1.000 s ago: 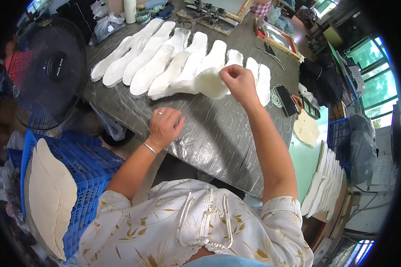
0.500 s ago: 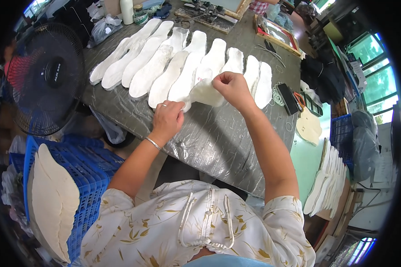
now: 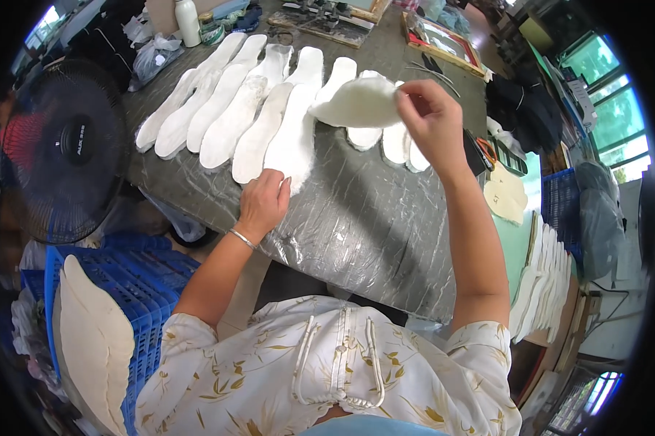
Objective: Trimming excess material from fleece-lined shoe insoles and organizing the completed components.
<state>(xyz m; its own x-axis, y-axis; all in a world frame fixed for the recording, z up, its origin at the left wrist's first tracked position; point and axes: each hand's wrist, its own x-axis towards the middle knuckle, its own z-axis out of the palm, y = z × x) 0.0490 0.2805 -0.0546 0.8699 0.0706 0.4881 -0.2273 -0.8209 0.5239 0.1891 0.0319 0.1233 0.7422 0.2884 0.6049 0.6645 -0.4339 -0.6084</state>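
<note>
Several white, fluffy insoles [image 3: 222, 123] lie side by side in a slanting row on the dark table. My right hand [image 3: 435, 120] pinches the end of a cream-white insole [image 3: 360, 103], lifted above the row and partly covering the insoles behind it. At the near end of a long white insole [image 3: 291, 138], my left hand [image 3: 264, 203] has its fingers bent and gripping the edge. A bracelet is on that wrist.
A black fan [image 3: 66, 149] stands at the left, above a blue crate [image 3: 153, 305] with a cream sheet piece [image 3: 95, 334]. More insoles [image 3: 542, 280] are stacked on the right beside a cream template [image 3: 505, 192]. Framed screens [image 3: 443, 43] and a bottle [image 3: 187, 22] stand at the far side.
My right hand has moved up and right, raising the cream-white insole from near my left hand. My left hand has shifted slightly down and left, to the long insole's near end.
</note>
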